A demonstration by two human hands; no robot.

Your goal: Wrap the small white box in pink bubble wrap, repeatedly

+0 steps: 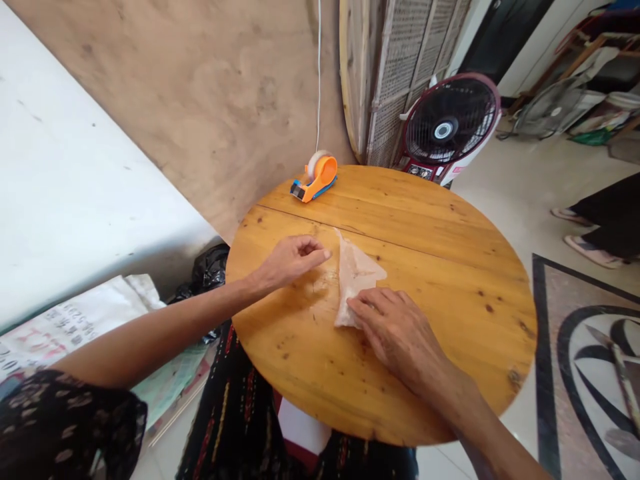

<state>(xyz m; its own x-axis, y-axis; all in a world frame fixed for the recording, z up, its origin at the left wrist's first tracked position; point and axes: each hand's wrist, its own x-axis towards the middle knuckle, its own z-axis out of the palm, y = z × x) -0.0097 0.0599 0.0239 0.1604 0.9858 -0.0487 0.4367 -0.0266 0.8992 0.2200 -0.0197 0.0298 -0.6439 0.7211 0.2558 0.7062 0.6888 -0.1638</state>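
Observation:
A thin, whitish see-through plastic bag point(361, 262) lies flattened and wrinkled on the round wooden table point(450, 293). My right hand point(395, 323) is over its near end, fingers bent down onto the bunched plastic; the undersides of those fingers are hidden. Just left of the bag hovers my left hand point(300, 259), its fingers loosely curled and the thumb stretched toward the plastic, apart from it. Nothing shows in that hand. At the table's far edge stands an orange tape dispenser point(323, 175) with a roll of tape and some blue on it.
A dark red and white fan point(445, 127) stands behind the table. Wooden board point(240, 87) leans at the far left side. Printed white sacks point(85, 320) and a black plastic bag point(210, 267) lie on the left. Another person's legs point(613, 217) appear at right.

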